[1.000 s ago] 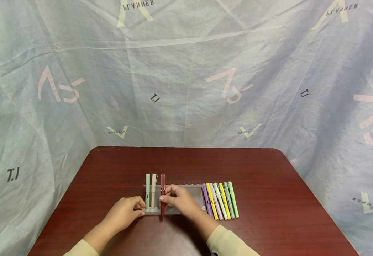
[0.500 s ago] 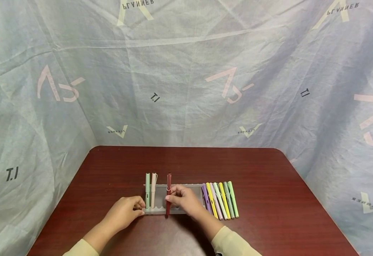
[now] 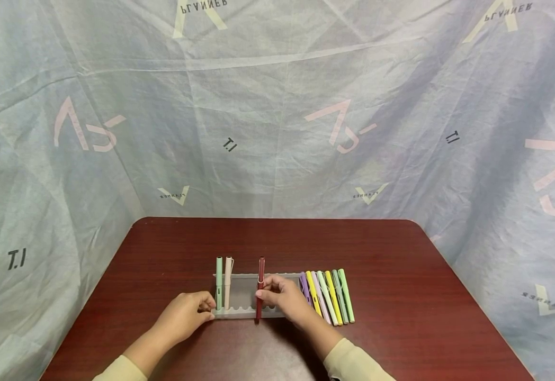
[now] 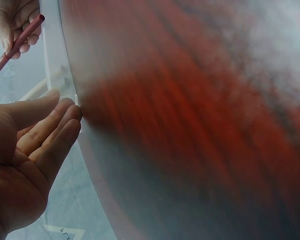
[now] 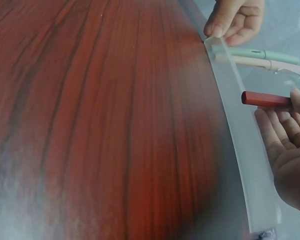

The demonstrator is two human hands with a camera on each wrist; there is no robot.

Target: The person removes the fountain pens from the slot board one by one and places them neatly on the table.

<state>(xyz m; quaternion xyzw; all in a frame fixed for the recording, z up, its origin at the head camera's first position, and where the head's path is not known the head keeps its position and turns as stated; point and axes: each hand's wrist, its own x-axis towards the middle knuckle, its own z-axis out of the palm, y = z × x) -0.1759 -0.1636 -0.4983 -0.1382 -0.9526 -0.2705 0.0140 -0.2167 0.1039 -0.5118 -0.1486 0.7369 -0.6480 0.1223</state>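
One red pen (image 3: pixel 261 271) clamped in right fingers (image 5: pixel 268 130); tray (image 3: pixel 234 316) beneath, left fingers (image 4: pixel 60 142) pinch its corner. Likely light, stiff; grip mid-barrel.

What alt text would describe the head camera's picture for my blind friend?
A person's right hand holds a dark red pen over a greyish tray; the left hand holds its near left corner. A green pen and a beige pen lie at its left end; seven colourful pens line up by its right end on a reddish-brown table.
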